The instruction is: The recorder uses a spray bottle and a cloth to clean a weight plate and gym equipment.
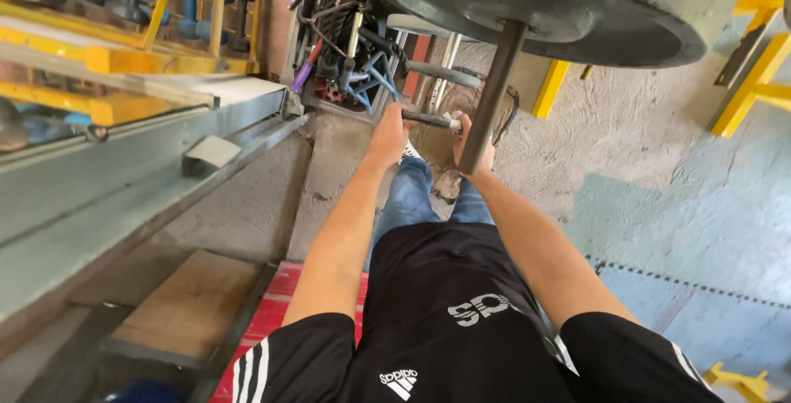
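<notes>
A large grey weight plate [568, 3] fills the top of the view, on a dark metal bar [492, 94] slanting down between both arms. The left hand [389, 131] and right hand [476, 143] are each wrapped tight around a short handle [428, 119], above a yellow rack [124, 57].

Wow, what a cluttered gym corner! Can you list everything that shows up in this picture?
Handle bar: one, dark metal, gripped by both hands.
Weight plate: one, grey, top, on a metal rod.
Cable attachments: a heap, black, blue and purple, top centre.
Yellow rack: one, upper left, holding blue dumbbells.
Yellow frame: one, right edge.
Wooden board: one, brown, lower left.
Red mat: one, under the person.
Left hand: closed on the bar.
Right hand: closed on the bar.
</notes>
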